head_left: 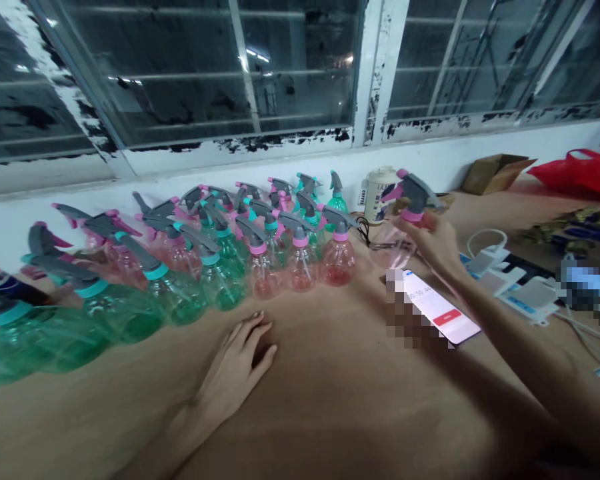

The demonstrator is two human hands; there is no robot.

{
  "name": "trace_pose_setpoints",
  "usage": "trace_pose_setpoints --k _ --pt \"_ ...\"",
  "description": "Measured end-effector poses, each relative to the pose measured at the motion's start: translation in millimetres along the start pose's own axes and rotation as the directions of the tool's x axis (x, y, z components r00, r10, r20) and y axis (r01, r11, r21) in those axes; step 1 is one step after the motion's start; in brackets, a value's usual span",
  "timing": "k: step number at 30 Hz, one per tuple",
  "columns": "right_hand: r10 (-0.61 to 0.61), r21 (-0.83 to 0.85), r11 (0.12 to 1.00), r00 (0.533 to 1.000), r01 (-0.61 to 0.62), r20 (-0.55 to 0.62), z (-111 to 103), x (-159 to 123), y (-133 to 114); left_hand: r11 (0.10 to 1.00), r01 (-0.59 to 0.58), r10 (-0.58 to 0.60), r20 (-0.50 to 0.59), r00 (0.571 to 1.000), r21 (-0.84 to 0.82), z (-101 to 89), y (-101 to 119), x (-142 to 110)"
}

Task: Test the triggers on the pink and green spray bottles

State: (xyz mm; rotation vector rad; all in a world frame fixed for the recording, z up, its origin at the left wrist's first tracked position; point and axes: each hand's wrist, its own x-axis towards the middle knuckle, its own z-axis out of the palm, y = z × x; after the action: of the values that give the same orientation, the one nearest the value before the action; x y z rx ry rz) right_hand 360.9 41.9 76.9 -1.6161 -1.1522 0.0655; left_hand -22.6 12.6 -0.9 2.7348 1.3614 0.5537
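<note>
My right hand is wrapped round the neck of a clear pink spray bottle with a grey and pink trigger head, held above the table behind a lit phone. Part of that bottle is hidden by my fingers. Flat on the tabletop lies my left hand, fingers spread and nothing in it. Just beyond it stand rows of spray bottles, among them a pink one at the right end and a green one farther left.
A cream coffee can stands by the wall. Right of the phone are white chargers on a power strip with cables. Farther back lie an open cardboard box and a red bag. A Pepsi bottle leans among the bottles at left.
</note>
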Motion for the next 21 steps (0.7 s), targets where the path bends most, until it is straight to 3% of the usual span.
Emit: trace_pose_setpoints --k 5,10,12,16,21 --pt "-0.038 0.062 0.998 0.982 0.027 0.186 -29.2 -49.4 -23.6 1.000 -0.019 0.019 -0.021 1.000 0.007 2.3 -1.2 -0.6" --pt "-0.144 0.117 0.988 0.898 0.105 0.415 -12.5 -104.7 -51.8 0.999 -0.030 0.030 -0.048 0.998 0.012 5.2 -2.8 -2.1" --pt "-0.221 0.112 0.975 0.853 0.190 0.473 -2.3 -119.6 -60.6 0.999 -0.031 0.032 -0.044 0.999 0.015 5.0 -2.0 -2.1" --pt "-0.234 0.100 0.972 0.835 0.212 0.499 11.2 -135.3 -67.1 1.000 -0.024 0.024 -0.038 0.999 0.010 4.2 0.5 -1.8" --pt "-0.236 0.111 0.971 0.800 0.211 0.551 11.5 -133.5 -62.6 1.000 -0.025 0.026 -0.029 0.999 0.014 5.0 1.3 -2.3"
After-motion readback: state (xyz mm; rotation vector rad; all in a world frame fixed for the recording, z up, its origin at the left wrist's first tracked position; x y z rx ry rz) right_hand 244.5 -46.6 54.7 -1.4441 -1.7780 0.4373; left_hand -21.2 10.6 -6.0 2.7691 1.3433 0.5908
